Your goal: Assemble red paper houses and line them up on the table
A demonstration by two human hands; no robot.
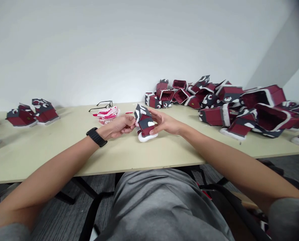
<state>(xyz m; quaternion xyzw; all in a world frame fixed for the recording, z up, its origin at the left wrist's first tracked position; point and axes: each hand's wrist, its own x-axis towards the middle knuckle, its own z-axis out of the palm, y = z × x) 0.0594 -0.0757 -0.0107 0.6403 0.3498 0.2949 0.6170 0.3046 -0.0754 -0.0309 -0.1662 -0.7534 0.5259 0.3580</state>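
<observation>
My right hand (pixel 166 122) grips a small model house (pixel 145 125) with dark red walls, a dark grey roof patched with white and a white base rim. The house is tilted just above or on the table. At its left side my left hand (pixel 124 125) is closed in a pinch, the fingertips on a small red-and-white striped piece (pixel 136 124) against the house wall. Most of that piece is hidden by the fingers. Behind my left hand lie a pile of red-and-white striped pieces (pixel 106 114) and a single striped piece (pixel 129 112).
Black-framed glasses (pixel 101 105) lie by the wall. On the right is a heap of similar houses (pixel 215 100), some on their sides with hollow undersides showing. Two upright houses (pixel 45 112) stand at the left. The pale table (pixel 144 157) ends close to my lap.
</observation>
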